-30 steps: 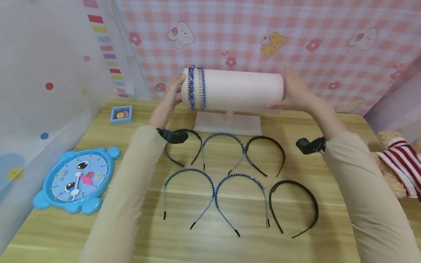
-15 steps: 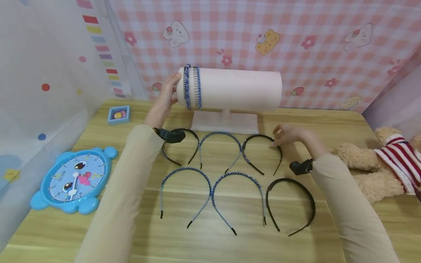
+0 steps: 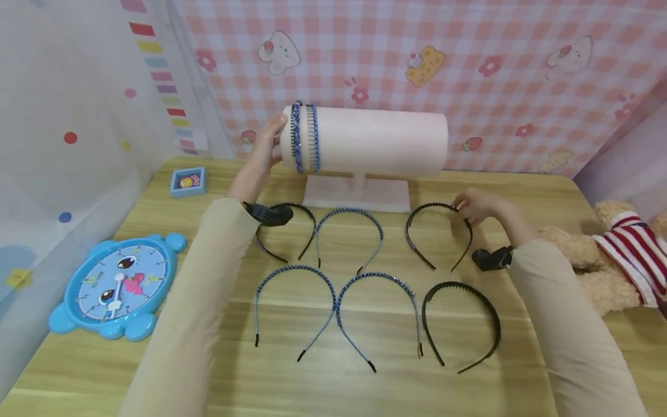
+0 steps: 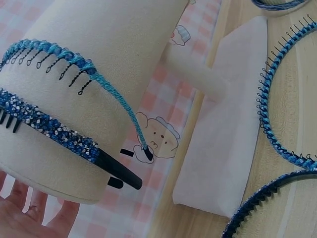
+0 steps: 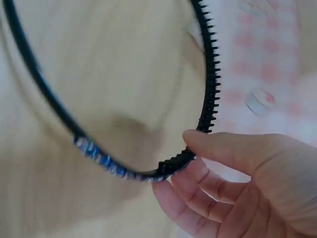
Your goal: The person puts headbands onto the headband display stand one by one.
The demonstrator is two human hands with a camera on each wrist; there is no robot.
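My left hand (image 3: 260, 152) touches the left end of a white padded roll (image 3: 383, 142) on a stand, its fingers (image 4: 37, 210) relaxed against the end in the left wrist view. Two headbands circle the roll near that end: a blue glittery one (image 4: 49, 126) and a blue braided one with wire teeth (image 4: 111, 89). With thumb and fingers my right hand (image 3: 480, 207) pinches a black toothed headband (image 3: 417, 219), right of the stand's base. In the right wrist view the same headband (image 5: 210, 74) shows blue gems, with my right hand (image 5: 247, 183) gripping it.
More headbands lie in two rows, among them a blue one (image 3: 350, 211), a front blue one (image 3: 296, 267) and a black one (image 3: 496, 318). A blue toy clock (image 3: 125, 284) and a small blue frame (image 3: 188, 182) are at left, a teddy bear (image 3: 604, 260) at right.
My right hand has left the roll's right end, come down and pinched the black headband, which has shifted right, away from the blue one beside it. The left hand stays at the roll.
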